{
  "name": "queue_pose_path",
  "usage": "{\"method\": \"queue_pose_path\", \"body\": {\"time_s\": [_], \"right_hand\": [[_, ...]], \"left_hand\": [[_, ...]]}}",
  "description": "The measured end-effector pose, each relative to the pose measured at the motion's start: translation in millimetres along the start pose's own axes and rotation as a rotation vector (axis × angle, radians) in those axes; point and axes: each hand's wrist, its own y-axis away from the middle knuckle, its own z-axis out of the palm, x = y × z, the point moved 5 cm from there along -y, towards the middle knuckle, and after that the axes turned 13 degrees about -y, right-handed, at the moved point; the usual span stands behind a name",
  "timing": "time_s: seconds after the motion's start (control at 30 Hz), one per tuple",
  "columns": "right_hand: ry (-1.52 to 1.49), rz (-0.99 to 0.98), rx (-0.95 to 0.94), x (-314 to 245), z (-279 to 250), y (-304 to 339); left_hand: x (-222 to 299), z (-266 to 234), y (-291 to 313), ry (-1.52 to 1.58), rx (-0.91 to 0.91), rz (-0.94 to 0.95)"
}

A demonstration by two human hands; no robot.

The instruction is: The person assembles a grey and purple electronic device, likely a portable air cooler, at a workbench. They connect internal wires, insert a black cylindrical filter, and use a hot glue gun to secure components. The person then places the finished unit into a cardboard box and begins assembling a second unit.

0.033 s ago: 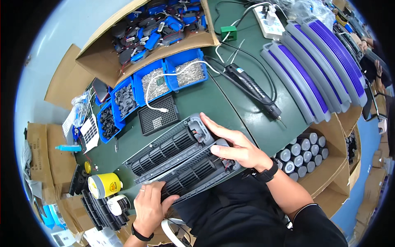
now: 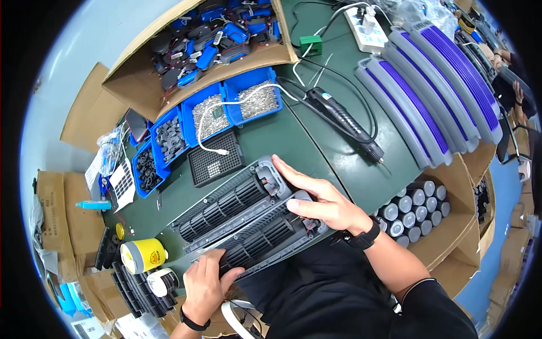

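Observation:
Two long grey plastic housings lie side by side in front of me at the table's near edge. Each has a black ribbed roller-like fan inside: the far housing [image 2: 226, 209] and the near housing [image 2: 263, 244]. My left hand [image 2: 205, 281] grips the lower left end of the near one, thumb on its near side. Spread over both right ends is my right hand [image 2: 327, 204]; its thumb presses the near housing while its fingers reach round the end of the far one. Small red wires show at the right ends.
Beyond are blue bins of screws [image 2: 258, 100] and black parts, a black grid tray [image 2: 216, 158] and a carton of blue battery packs [image 2: 206, 56]. An electric screwdriver [image 2: 347, 121] and purple-grey panels [image 2: 435, 93] lie right. A yellow tub [image 2: 148, 253] stands left, a carton of cylinders [image 2: 420, 213] right.

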Motion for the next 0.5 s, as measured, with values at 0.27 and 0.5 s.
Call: {"method": "queue_pose_path", "body": {"time_s": [0.27,0.5], "right_hand": [[0.021,-0.033,-0.023,1,2,1],[0.113,-0.063,-0.015,-6,4,3]], "left_hand": [[-11,11,0,0.186,-0.041,-0.065],[-10,11,-10,0.252,-0.045,-0.106]]}}
